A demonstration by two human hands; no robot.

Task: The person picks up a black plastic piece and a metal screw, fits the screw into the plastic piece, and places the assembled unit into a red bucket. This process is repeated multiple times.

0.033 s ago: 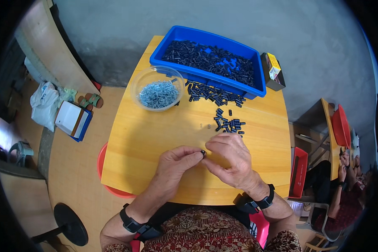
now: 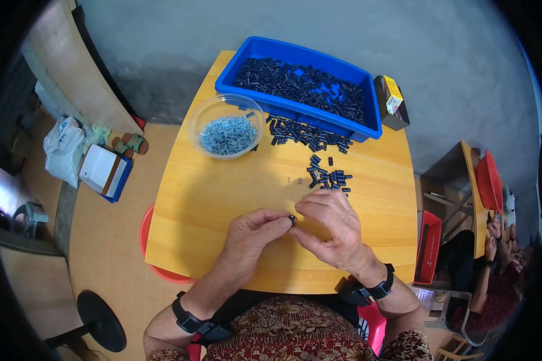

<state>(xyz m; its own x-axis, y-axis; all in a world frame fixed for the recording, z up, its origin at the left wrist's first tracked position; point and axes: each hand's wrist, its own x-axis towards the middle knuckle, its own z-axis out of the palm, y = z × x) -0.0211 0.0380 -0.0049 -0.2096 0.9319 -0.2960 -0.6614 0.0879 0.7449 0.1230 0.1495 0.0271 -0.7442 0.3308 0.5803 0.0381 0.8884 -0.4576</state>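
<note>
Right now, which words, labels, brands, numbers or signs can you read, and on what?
None legible.
White bag: blue print, creased and blurred.
Yellow box: print too small.
Red bin: pale lettering, too small.
Black piece in the left hand: too small to tell.

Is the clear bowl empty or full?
Partly full: silvery bits lie heaped inside the bowl, below its rim.

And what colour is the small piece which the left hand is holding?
The small piece in the left hand looks black; the head view shows it.
</note>
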